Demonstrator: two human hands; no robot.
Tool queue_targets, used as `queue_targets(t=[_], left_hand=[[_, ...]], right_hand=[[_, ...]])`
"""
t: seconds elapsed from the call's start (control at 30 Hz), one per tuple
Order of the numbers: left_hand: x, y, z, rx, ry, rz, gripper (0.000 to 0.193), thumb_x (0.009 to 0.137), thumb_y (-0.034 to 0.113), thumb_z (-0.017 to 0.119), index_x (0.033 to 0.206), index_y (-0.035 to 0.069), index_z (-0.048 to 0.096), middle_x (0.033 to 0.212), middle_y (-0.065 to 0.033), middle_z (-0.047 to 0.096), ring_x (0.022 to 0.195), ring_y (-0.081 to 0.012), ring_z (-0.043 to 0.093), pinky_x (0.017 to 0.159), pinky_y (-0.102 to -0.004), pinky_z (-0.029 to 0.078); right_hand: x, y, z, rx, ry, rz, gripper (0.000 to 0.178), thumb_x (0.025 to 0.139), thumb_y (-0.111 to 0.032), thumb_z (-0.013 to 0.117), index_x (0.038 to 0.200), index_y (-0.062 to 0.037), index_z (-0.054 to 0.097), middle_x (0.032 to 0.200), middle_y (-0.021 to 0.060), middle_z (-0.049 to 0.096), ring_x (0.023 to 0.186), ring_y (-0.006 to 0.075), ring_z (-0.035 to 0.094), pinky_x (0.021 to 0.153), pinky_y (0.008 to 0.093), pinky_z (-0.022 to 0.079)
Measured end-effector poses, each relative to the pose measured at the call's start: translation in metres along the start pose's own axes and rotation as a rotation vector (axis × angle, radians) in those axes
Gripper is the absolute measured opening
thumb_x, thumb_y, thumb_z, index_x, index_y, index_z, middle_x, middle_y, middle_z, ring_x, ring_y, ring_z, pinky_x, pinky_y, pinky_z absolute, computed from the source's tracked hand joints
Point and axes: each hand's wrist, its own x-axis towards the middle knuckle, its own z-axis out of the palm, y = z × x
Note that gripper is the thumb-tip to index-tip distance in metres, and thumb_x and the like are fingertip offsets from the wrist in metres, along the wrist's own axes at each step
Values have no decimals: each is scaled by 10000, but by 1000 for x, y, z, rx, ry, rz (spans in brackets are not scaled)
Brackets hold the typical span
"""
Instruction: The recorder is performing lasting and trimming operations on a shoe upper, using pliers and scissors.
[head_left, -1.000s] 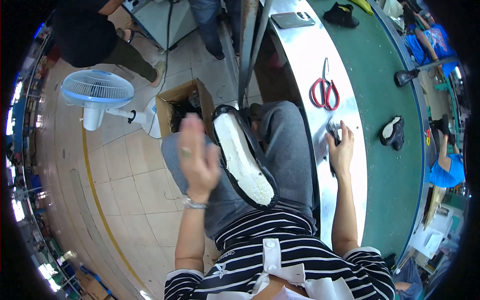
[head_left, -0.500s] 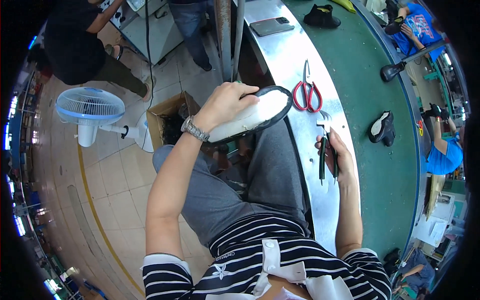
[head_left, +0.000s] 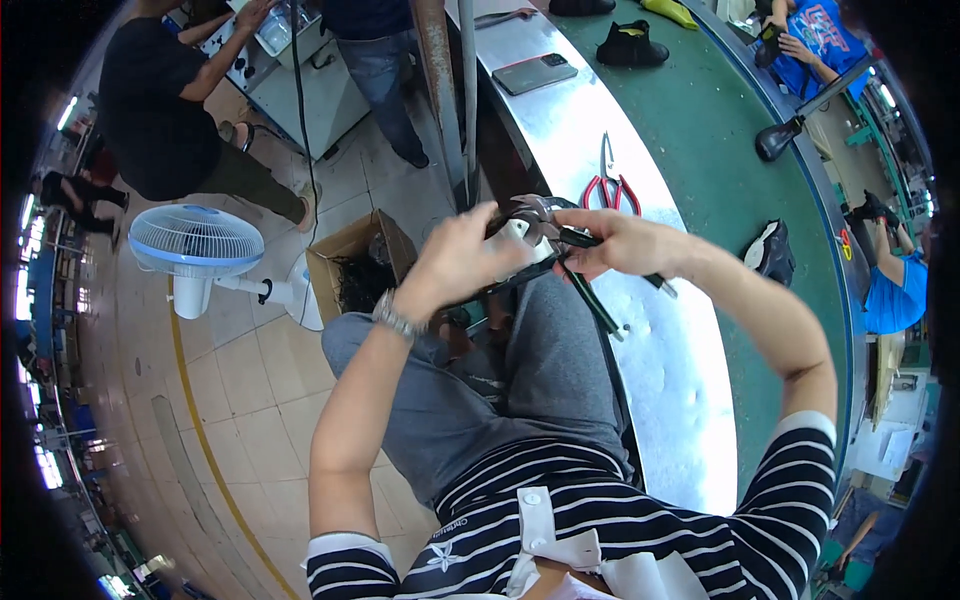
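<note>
Above my lap, my left hand (head_left: 462,258) is closed on a black shoe upper (head_left: 513,283) with a white sole side (head_left: 543,248); my fingers hide much of it. My right hand (head_left: 632,243) grips metal-headed pincers (head_left: 597,302) with long dark handles. The pincers' head rests at the shoe's rim, close to my left fingers. Whether the jaws bite on the edge is too blurred to tell. Scissors (head_left: 612,186) with red handles lie on the metal ledge (head_left: 665,390), just beyond my right hand.
A phone (head_left: 536,74) lies farther up the ledge. Black shoes (head_left: 632,45) stand on the green belt (head_left: 690,150) to the right. At left are a fan (head_left: 197,242), an open cardboard box (head_left: 325,285) and a rusty pole (head_left: 437,80). Other people work around.
My right hand has swung left and up from above the ledge, bringing the pincers to the shoe. The shoe is tilted and drawn under both hands.
</note>
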Motion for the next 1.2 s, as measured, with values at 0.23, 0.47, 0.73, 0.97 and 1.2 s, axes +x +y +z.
queue_targets(t=[0.23, 0.47, 0.73, 0.97, 1.2], left_hand=[[-46, 22, 32, 252, 211, 68, 965, 612, 160, 858, 1409, -36, 351, 1246, -221, 571, 1189, -373, 522, 1036, -429, 387], [-52, 29, 37, 276, 282, 176, 814, 597, 123, 850, 1314, -21, 491, 1257, -169, 589, 1179, -333, 546, 1021, -415, 411], [-57, 17, 45, 408, 347, 282, 766, 617, 152, 832, 1301, -25, 537, 1277, -188, 587, 1187, -328, 556, 1009, -435, 434], [-52, 7, 48, 572, 397, 360, 689, 727, 233, 771, 1305, -47, 522, 1282, -239, 558, 1167, -385, 552, 1001, -461, 440], [-54, 2, 51, 559, 429, 327, 641, 741, 209, 742, 1284, -59, 532, 1283, -244, 559, 1163, -394, 555, 997, -462, 444]], right_hand=[[-14, 2, 35, -158, 77, -21, 599, 974, -102, 531, 1491, -79, 227, 844, 62, 572, 629, 126, 582, 556, 287, 535], [-14, 64, 77, -413, 482, -468, 609, 926, -70, 560, 1443, -11, 243, 767, 247, 615, 639, 401, 626, 564, 469, 460], [-23, 48, 47, -697, 345, -326, 603, 897, -78, 589, 1417, -34, 289, 717, 237, 621, 647, 437, 622, 565, 494, 462], [-17, -6, 26, -519, 509, -483, 601, 885, -114, 587, 1434, -137, 342, 696, 225, 638, 651, 408, 643, 586, 482, 497], [-11, -13, 34, -546, 508, -324, 539, 912, -148, 569, 1411, -132, 368, 704, 221, 630, 651, 406, 631, 596, 506, 475]])
